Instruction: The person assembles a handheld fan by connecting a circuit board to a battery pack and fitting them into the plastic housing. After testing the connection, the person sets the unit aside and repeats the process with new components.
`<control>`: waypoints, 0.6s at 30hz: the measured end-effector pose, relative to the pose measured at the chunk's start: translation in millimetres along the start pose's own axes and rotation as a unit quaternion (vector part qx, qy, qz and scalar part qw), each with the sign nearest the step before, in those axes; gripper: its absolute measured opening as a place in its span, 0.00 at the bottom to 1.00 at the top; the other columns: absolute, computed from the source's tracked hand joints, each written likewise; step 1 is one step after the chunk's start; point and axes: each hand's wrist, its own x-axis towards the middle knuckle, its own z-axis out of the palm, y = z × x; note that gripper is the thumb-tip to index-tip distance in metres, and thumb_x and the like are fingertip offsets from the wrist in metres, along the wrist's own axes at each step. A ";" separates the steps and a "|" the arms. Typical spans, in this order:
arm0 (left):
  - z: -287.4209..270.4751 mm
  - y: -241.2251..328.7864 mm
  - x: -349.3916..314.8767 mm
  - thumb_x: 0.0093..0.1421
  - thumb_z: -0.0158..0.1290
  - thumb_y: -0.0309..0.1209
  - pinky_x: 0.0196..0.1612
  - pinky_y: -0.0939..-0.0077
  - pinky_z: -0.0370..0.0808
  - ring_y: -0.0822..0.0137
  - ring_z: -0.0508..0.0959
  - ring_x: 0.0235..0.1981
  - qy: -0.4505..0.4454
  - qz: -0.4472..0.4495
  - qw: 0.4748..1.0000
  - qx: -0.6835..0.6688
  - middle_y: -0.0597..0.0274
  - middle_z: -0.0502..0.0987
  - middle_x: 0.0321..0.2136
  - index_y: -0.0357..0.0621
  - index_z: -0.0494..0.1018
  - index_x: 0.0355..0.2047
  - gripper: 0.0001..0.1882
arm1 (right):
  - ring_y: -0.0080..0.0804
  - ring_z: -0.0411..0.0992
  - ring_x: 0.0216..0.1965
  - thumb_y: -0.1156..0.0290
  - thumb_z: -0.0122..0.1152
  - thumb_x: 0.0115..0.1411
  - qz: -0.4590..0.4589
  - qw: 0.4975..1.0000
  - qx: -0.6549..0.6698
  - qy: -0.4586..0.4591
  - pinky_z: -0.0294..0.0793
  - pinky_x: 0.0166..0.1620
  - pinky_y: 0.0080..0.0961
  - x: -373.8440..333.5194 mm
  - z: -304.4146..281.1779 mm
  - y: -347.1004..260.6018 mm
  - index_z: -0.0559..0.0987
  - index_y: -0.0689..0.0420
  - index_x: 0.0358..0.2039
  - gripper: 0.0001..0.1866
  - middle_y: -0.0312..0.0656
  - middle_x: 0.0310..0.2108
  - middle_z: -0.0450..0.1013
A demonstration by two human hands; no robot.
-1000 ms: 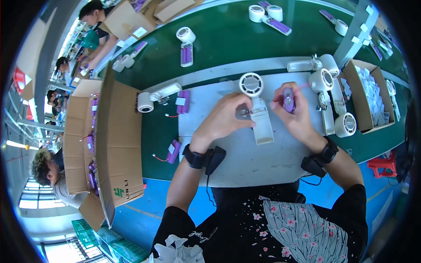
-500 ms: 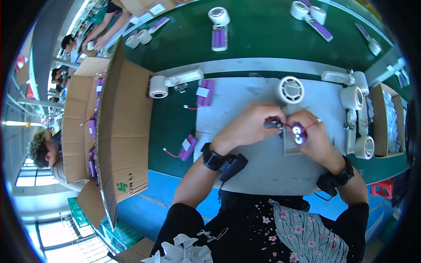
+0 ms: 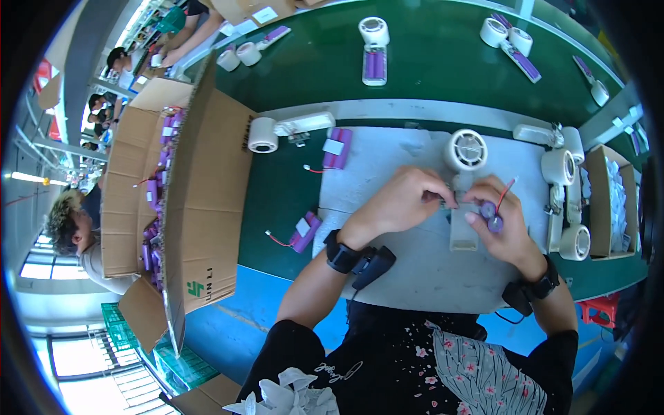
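Note:
A white handheld fan (image 3: 465, 150) lies on the grey mat (image 3: 408, 259), its round head away from me and its open handle (image 3: 464, 232) pointing toward me. My left hand (image 3: 404, 199) is at the upper handle, with thumb and fingertips pinched together; whatever is between them is too small to make out. On the handle's right side my right hand (image 3: 503, 225) grips a purple battery pack (image 3: 490, 216), its ends facing up and a red wire rising from it. The right thumb reaches over the handle. Two more purple battery packs, one upper (image 3: 337, 148) and one lower (image 3: 304, 231), lie left of my hands.
A tall cardboard box (image 3: 214, 187) with purple packs stands at the left. Another fan (image 3: 263, 135) lies beside it. Several fan bodies (image 3: 557, 168) and a small carton (image 3: 612, 200) of white pieces are at the right. Fans with purple packs (image 3: 375, 62) rest on the green surface beyond.
The dark small part seen in my left hand no longer shows there. My right hand has shifted slightly right and tilted the battery pack, uncovering the fan's handle. The whole view has shifted slightly.

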 end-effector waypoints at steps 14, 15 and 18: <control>6.1 3.2 3.3 0.57 0.59 0.24 0.35 0.83 0.73 0.77 0.76 0.31 0.012 -0.139 0.966 -0.216 0.64 0.77 0.31 0.35 0.76 0.39 0.10 | 0.24 0.68 0.22 0.76 0.63 0.53 0.188 0.978 0.087 -0.025 0.65 0.26 0.21 0.5 -12.7 -0.6 0.79 0.63 0.31 0.05 0.39 0.23 0.73; 5.4 3.6 2.4 0.57 0.60 0.25 0.35 0.83 0.74 0.77 0.76 0.32 0.017 -0.154 0.963 -0.220 0.63 0.78 0.31 0.35 0.76 0.39 0.10 | 0.25 0.69 0.22 0.77 0.63 0.53 0.158 0.985 0.065 -0.038 0.65 0.26 0.21 3.0 -10.5 -3.2 0.79 0.63 0.30 0.04 0.39 0.23 0.73; 10.2 -5.7 1.6 0.58 0.60 0.27 0.34 0.82 0.75 0.75 0.78 0.31 0.039 -0.107 0.955 -0.275 0.61 0.79 0.30 0.34 0.77 0.38 0.10 | 0.27 0.69 0.21 0.79 0.63 0.52 0.116 0.992 0.024 -0.044 0.66 0.26 0.22 4.8 -6.3 -4.6 0.80 0.62 0.29 0.03 0.40 0.23 0.73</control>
